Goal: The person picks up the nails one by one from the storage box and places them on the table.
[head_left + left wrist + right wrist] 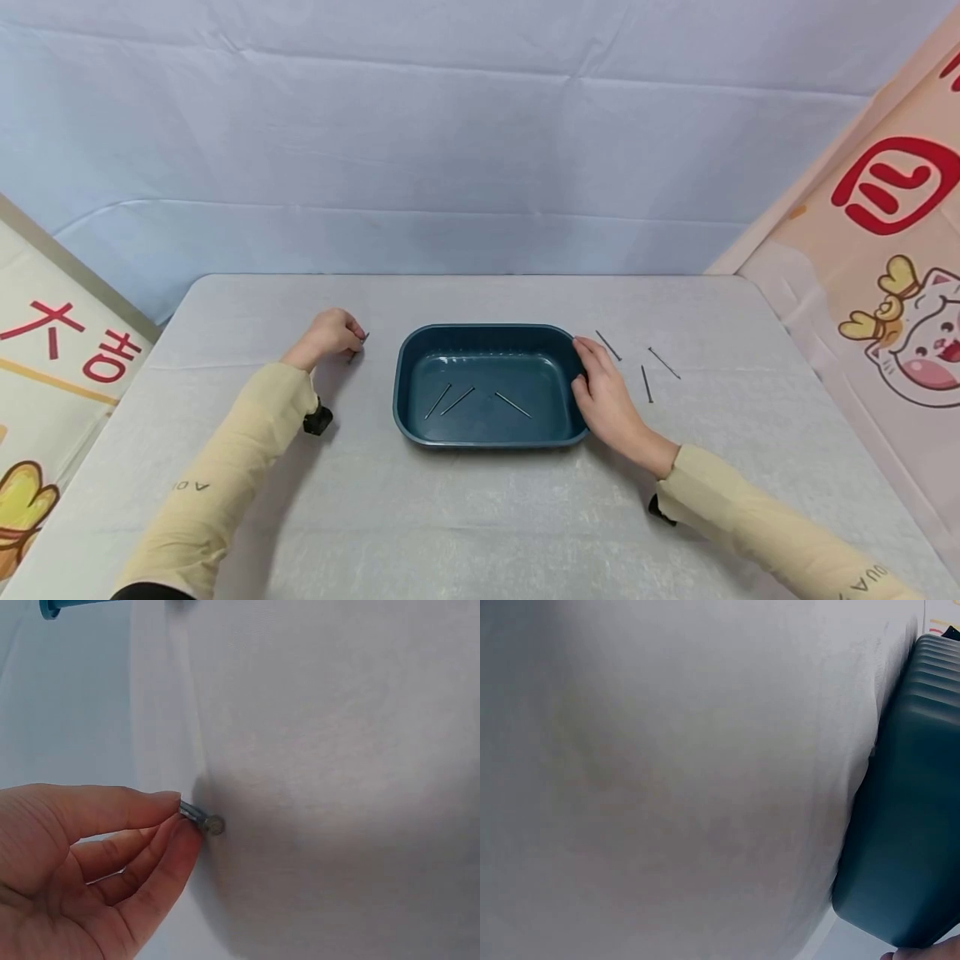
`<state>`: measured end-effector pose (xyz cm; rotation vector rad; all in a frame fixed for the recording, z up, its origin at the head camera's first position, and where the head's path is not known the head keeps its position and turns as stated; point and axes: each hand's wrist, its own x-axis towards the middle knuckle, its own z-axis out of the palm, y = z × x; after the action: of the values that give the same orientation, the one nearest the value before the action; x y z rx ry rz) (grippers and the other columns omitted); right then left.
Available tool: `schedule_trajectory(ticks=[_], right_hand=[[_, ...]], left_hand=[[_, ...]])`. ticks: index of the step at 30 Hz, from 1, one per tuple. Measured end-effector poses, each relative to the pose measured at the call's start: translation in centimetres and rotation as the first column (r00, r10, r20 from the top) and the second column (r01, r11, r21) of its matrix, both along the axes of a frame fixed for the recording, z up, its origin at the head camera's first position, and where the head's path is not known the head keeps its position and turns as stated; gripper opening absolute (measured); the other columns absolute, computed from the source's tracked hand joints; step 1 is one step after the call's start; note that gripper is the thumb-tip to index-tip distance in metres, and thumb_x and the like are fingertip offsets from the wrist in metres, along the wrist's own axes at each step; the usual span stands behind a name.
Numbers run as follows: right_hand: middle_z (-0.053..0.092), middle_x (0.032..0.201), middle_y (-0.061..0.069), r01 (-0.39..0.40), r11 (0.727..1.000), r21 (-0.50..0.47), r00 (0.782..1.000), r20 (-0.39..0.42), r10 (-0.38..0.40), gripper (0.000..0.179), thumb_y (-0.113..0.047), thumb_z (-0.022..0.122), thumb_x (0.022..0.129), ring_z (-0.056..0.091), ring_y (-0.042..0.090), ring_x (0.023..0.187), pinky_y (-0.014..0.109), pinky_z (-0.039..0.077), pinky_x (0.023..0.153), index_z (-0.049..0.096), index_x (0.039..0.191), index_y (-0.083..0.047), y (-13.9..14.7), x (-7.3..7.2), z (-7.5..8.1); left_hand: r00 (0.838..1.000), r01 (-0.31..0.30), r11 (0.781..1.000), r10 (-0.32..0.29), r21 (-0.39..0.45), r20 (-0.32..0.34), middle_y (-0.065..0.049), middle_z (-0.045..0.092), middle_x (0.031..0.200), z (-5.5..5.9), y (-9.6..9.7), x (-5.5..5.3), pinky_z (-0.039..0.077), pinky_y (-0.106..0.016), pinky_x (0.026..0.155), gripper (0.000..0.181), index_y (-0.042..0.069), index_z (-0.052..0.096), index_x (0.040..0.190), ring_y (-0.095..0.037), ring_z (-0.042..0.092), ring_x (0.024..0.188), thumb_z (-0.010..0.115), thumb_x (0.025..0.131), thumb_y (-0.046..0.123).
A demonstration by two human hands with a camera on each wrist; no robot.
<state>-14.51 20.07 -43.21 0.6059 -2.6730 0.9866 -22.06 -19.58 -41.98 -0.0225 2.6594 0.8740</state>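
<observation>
My left hand (330, 335) pinches a metal nail (196, 814) between thumb and fingertips, left of a dark blue plastic tub (487, 436). The nail's round head points out past the fingertips in the left wrist view; its middle is hidden by the fingers. My right hand (611, 402) holds the tub's right rim, its thumb reaching over the inner side. Three nails lie apart on the tub's floor, one of them a slanted nail (513, 405) toward the right. In the right wrist view, the tub's outer wall (907, 817) shows, with only a bit of fingers at the bottom corner.
On the table (480, 517), right of the tub, lie three more nails: a far nail (608, 345), a near nail (647, 384) and an outer nail (664, 363). A pale cloth (480, 167) hangs behind the table; printed panels (885, 292) stand at both sides.
</observation>
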Motion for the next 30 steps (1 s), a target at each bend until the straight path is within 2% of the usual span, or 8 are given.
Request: schedule_trajectory(ticks=[10,15,21,30], right_hand=[[0.034,0.135,0.026,-0.001,1.000,0.004,1.000,0.001,0.001,0.047,0.010,0.041,0.084,0.039,0.035,0.120,0.049,0.038,0.092,0.035,0.131,0.015,0.0,0.0,-0.1],[0.034,0.135,0.025,-0.002,1.000,0.003,1.000,0.004,0.002,0.047,0.010,0.041,0.084,0.039,0.035,0.121,0.049,0.038,0.093,0.035,0.131,0.015,0.0,0.0,0.0],[0.034,0.135,0.024,0.002,1.000,0.005,1.000,0.011,-0.002,0.047,0.010,0.041,0.084,0.038,0.035,0.121,0.049,0.038,0.093,0.035,0.131,0.015,-0.1,0.0,0.0],[0.033,0.136,0.025,0.001,1.000,0.010,1.000,0.020,-0.001,0.047,0.009,0.041,0.085,0.038,0.035,0.121,0.049,0.038,0.093,0.035,0.131,0.015,-0.1,0.0,0.0]], left_hand=[[0.998,0.060,0.996,-0.061,-0.062,-0.013,-0.016,0.061,0.087,1.5,0.6,-0.3,0.042,-0.026,0.060,0.021,-0.008,0.062,0.099,-0.019,0.051,0.068,0.055,0.082,0.002],[0.995,0.092,0.992,-0.096,-0.087,-0.038,-0.018,0.060,0.092,2.2,1.1,-0.3,0.044,-0.027,0.061,0.020,-0.007,0.061,0.099,-0.020,0.053,0.070,0.055,0.084,0.004],[0.985,0.130,0.984,-0.142,-0.123,-0.097,-0.020,0.060,0.099,2.9,1.7,-0.3,0.046,-0.034,0.069,0.019,-0.006,0.062,0.097,-0.027,0.053,0.083,0.057,0.082,0.006],[0.975,0.171,0.975,-0.188,-0.140,-0.121,-0.019,0.062,0.100,4.3,3.1,-0.1,0.049,-0.038,0.073,0.023,-0.006,0.062,0.101,-0.029,0.057,0.086,0.059,0.083,0.007]])
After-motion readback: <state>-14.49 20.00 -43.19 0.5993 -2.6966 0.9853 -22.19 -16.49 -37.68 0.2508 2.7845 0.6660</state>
